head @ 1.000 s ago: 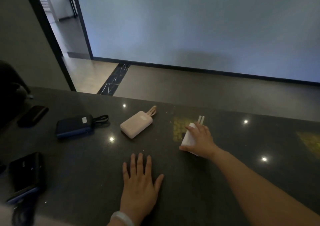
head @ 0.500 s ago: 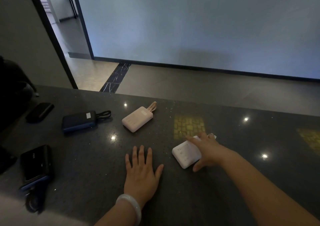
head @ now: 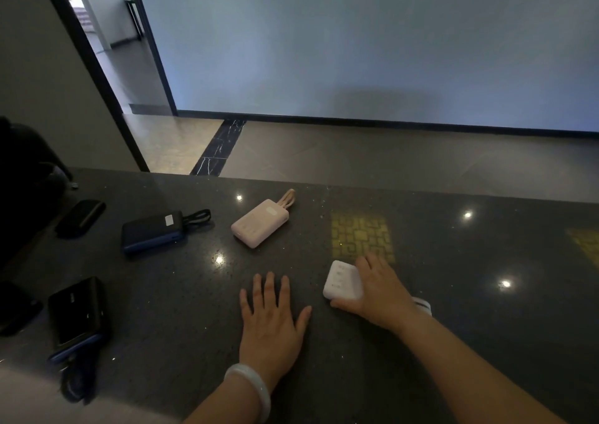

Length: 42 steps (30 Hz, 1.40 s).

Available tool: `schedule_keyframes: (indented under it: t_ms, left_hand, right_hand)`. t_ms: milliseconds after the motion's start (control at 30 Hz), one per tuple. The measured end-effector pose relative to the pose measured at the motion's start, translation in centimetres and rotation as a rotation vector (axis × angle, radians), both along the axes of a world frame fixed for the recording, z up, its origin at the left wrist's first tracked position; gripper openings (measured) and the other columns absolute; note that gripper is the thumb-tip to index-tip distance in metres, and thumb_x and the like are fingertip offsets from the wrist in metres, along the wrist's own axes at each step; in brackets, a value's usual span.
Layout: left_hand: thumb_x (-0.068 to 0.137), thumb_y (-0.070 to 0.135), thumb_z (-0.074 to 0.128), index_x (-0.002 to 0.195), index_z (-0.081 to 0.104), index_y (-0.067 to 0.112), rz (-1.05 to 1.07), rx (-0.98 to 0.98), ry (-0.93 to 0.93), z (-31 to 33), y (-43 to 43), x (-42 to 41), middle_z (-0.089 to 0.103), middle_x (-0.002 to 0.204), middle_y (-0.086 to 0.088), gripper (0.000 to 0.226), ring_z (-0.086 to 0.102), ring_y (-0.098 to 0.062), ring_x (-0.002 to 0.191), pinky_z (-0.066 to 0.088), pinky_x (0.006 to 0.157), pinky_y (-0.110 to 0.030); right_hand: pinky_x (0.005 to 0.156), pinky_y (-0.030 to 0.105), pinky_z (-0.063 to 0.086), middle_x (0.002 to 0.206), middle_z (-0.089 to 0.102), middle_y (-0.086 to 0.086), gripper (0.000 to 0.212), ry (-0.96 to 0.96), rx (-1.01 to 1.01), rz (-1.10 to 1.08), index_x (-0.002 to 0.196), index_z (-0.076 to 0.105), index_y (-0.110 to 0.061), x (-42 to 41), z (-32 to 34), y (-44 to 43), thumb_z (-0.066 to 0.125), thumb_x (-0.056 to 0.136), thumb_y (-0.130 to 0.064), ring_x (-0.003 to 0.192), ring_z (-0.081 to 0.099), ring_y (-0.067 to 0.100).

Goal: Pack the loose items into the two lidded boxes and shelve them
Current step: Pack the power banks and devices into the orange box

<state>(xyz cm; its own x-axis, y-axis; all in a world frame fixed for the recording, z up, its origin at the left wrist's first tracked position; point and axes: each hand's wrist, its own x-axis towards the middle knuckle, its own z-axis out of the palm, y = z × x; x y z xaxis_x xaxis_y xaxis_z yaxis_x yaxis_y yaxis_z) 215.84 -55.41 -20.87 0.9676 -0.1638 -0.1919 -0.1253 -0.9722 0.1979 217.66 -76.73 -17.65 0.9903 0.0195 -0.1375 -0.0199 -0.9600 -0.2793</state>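
My right hand (head: 379, 290) grips a white power bank (head: 340, 281) lying on the dark stone counter (head: 453, 261), thumb at its near edge and fingers over its far side; its strap pokes out behind my wrist. My left hand (head: 270, 320) rests flat on the counter, fingers spread, just left of it. A pink power bank (head: 259, 222) with a loop cord lies farther back. A dark blue power bank (head: 152, 230) with a black cord sits to the left. No lidded box is in view.
A black power bank (head: 77, 313) lies at the near left with a cord below it. A small black case (head: 81, 217) sits at the far left beside a dark bulky object (head: 26, 180). The counter's far edge drops to a tiled floor.
My right hand has pulled the white power bank toward me and turned it, its strap now trailing behind my wrist. My left hand has stayed flat on the counter.
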Motion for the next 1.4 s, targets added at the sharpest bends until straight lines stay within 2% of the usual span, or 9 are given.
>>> schedule_keyframes:
  t_ms: [133, 200, 300, 533, 700, 800, 1000, 1167, 1400]
  left_hand:
    - [0.096, 0.066, 0.019, 0.155, -0.004, 0.026, -0.019, 0.009, 0.021, 0.1, 0.0, 0.1, -0.011, 0.162, -0.007, 0.075, -0.018, -0.029, 0.148, -0.009, 0.119, -0.053]
    - [0.096, 0.065, 0.024, 0.155, 0.004, 0.026, -0.023, -0.01, 0.007, 0.5, 0.5, 0.9, -0.003, 0.162, -0.006, 0.073, -0.009, -0.029, 0.149, -0.004, 0.12, -0.051]
    - [0.095, 0.062, 0.034, 0.153, 0.014, 0.021, 0.031, -0.084, -0.053, 1.4, 1.3, 3.6, 0.008, 0.16, -0.008, 0.073, 0.005, -0.028, 0.149, 0.007, 0.121, -0.047]
    - [0.089, 0.057, 0.055, 0.15, 0.016, 0.018, 0.057, -0.17, -0.226, 2.4, 2.1, 11.6, 0.012, 0.157, -0.01, 0.082, 0.012, -0.028, 0.146, 0.013, 0.12, -0.044]
    - [0.083, 0.063, 0.061, 0.155, 0.005, 0.019, 0.131, -0.166, -0.092, 2.1, 2.4, 17.1, 0.01, 0.16, -0.012, 0.101, 0.01, -0.032, 0.147, 0.013, 0.119, -0.05]
    - [0.087, 0.056, 0.059, 0.154, 0.008, 0.018, 0.155, -0.192, -0.058, 1.5, 2.5, 17.6, 0.024, 0.155, -0.012, 0.093, 0.025, -0.03, 0.141, 0.02, 0.116, -0.048]
    - [0.088, 0.052, 0.061, 0.154, 0.009, 0.021, 0.113, -0.234, -0.064, 1.4, 3.1, 14.5, 0.027, 0.152, -0.007, 0.089, 0.028, -0.027, 0.138, 0.022, 0.117, -0.046]
    - [0.087, 0.055, 0.06, 0.154, 0.005, 0.027, 0.131, -0.281, -0.014, 1.6, 3.5, 6.6, 0.023, 0.153, -0.001, 0.091, 0.024, -0.021, 0.14, 0.017, 0.119, -0.042]
    - [0.087, 0.058, 0.057, 0.154, -0.003, 0.028, 0.143, -0.212, 0.007, 1.7, 4.9, -3.6, 0.016, 0.157, 0.001, 0.094, 0.018, -0.018, 0.144, 0.014, 0.121, -0.042]
  right_hand:
    - [0.099, 0.028, 0.036, 0.131, 0.039, -0.003, 0.092, -0.095, 0.0, -0.081, 0.139, 0.035, -0.027, -0.8, -1.1, 1.1, 0.057, 0.067, -0.08, 0.115, 0.038, 0.013]
    - [0.098, 0.028, 0.036, 0.129, 0.038, -0.004, 0.093, -0.113, 0.002, -0.094, 0.14, 0.034, -0.027, -0.7, -1.3, 1.0, 0.055, 0.068, -0.081, 0.114, 0.037, 0.013]
    - [0.098, 0.028, 0.036, 0.128, 0.038, -0.005, 0.092, -0.106, 0.001, -0.095, 0.139, 0.034, -0.028, -0.7, -1.3, 0.9, 0.055, 0.067, -0.082, 0.112, 0.037, 0.011]
    - [0.098, 0.027, 0.037, 0.126, 0.039, -0.008, 0.092, -0.113, 0.003, -0.123, 0.137, 0.034, -0.031, -0.6, -1.2, 1.3, 0.053, 0.065, -0.085, 0.112, 0.038, 0.009]
    - [0.101, 0.026, 0.035, 0.128, 0.038, -0.008, 0.091, -0.106, -0.006, -0.146, 0.139, 0.032, -0.03, -0.6, -0.9, 1.5, 0.053, 0.067, -0.083, 0.115, 0.037, 0.009]
    - [0.1, 0.025, 0.035, 0.129, 0.039, -0.009, 0.094, -0.112, 0.001, -0.149, 0.14, 0.033, -0.029, -0.5, -0.8, 1.6, 0.051, 0.066, -0.085, 0.115, 0.039, 0.009]
    - [0.099, 0.025, 0.035, 0.129, 0.038, -0.009, 0.094, -0.104, 0.019, -0.161, 0.14, 0.032, -0.03, -0.6, -0.7, 1.7, 0.05, 0.066, -0.085, 0.114, 0.038, 0.009]
    - [0.099, 0.027, 0.036, 0.127, 0.039, -0.008, 0.093, -0.101, 0.018, -0.19, 0.139, 0.033, -0.03, -0.7, -0.5, 2.1, 0.052, 0.066, -0.084, 0.113, 0.038, 0.01]
    - [0.099, 0.029, 0.037, 0.133, 0.039, 0.0, 0.089, -0.111, -0.026, -0.321, 0.138, 0.034, -0.022, -5.3, -0.4, 3.7, 0.056, 0.072, -0.077, 0.119, 0.04, 0.017]
